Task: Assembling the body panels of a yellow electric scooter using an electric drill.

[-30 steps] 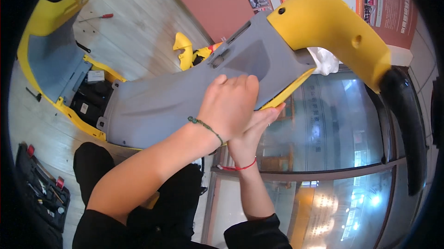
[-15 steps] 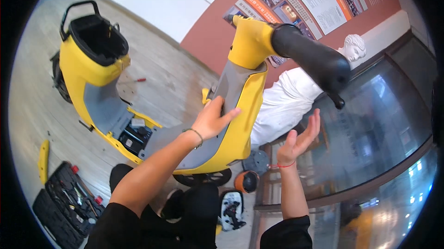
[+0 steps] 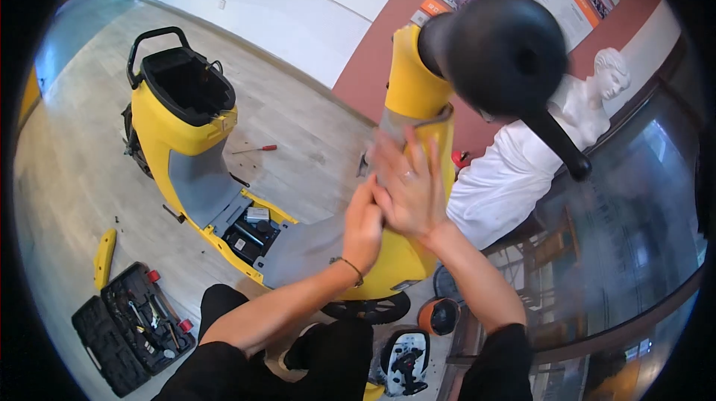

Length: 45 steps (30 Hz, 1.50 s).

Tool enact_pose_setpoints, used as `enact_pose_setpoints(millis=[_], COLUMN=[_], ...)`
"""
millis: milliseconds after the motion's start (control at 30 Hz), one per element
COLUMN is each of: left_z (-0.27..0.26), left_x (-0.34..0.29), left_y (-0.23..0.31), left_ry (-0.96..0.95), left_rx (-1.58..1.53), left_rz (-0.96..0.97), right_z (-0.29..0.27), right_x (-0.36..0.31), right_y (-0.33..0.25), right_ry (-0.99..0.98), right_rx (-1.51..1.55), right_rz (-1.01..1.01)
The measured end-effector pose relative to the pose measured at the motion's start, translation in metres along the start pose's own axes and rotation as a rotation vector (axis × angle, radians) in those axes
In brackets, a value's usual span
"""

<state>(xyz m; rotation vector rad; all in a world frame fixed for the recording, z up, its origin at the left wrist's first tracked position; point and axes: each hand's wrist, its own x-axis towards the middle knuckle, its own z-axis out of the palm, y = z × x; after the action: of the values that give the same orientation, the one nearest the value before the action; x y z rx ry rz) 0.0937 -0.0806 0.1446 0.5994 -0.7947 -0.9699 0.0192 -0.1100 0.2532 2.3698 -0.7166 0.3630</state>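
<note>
My left hand (image 3: 364,233) and my right hand (image 3: 412,192) meet in front of the front shield (image 3: 395,263) of a yellow and grey scooter. The right one is blurred, its fingers spread upward, and its palm side overlaps the left. What shows of the left hand is stretched out; its fingertips are partly hidden. I see nothing held in either. Above them juts the black handlebar grip (image 3: 507,54) with its brake lever (image 3: 559,140). An uncovered compartment (image 3: 250,233) in the footboard shows dark parts and a pale block.
The scooter's seat bucket (image 3: 186,88) is uncovered. On the floor lie an open tool case (image 3: 123,349), a yellow trim piece (image 3: 105,258) and a red-handled screwdriver (image 3: 267,148). A white statue (image 3: 500,181) and a glass case (image 3: 626,229) stand at the right.
My right hand has swung left from beside the scooter to meet my left hand. The left has come away from the grey inner panel. The view has shifted, with the handlebar grip looming larger.
</note>
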Motion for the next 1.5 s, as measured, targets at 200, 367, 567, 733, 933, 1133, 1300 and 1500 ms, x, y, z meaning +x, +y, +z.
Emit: enact_pose_setpoints(millis=[200,367,567,733,933,1133,1300,1500], left_z=[-0.026,-0.019,-0.029,-0.038,-0.01,-0.004,-0.002,-0.01], left_x=[0.008,0.009,0.027,0.043,0.036,0.028,0.025,0.027], left_y=[0.007,0.019,0.018,-0.011,-0.019,-0.017,-0.016,-0.001], left_ry=[-0.25,-0.313,-0.195,-0.092,-0.002,0.071,0.042,0.028], left_rx=[0.524,0.645,0.205,0.104,0.058,0.241,0.176,0.282], left_rz=[0.308,0.222,-0.121,-0.208,-0.162,0.067,0.032,-0.026], right_z=[0.004,-0.004,-0.027,-0.078,-0.105,0.039,0.031,-0.016], right_x=[0.014,0.005,-0.04,-0.049,-0.018,0.006,-0.002,-0.039], right_y=[-0.012,0.008,0.029,0.013,-0.025,-0.038,-0.038,-0.013], right_ry=[0.212,0.197,0.722,0.867,1.189,0.821,0.804,0.839], right_rx=[0.097,0.235,0.843,0.372,0.49,0.97,1.077,0.936], right_rz=[0.2,0.132,0.499,0.35,-0.061,0.357,0.351,0.817])
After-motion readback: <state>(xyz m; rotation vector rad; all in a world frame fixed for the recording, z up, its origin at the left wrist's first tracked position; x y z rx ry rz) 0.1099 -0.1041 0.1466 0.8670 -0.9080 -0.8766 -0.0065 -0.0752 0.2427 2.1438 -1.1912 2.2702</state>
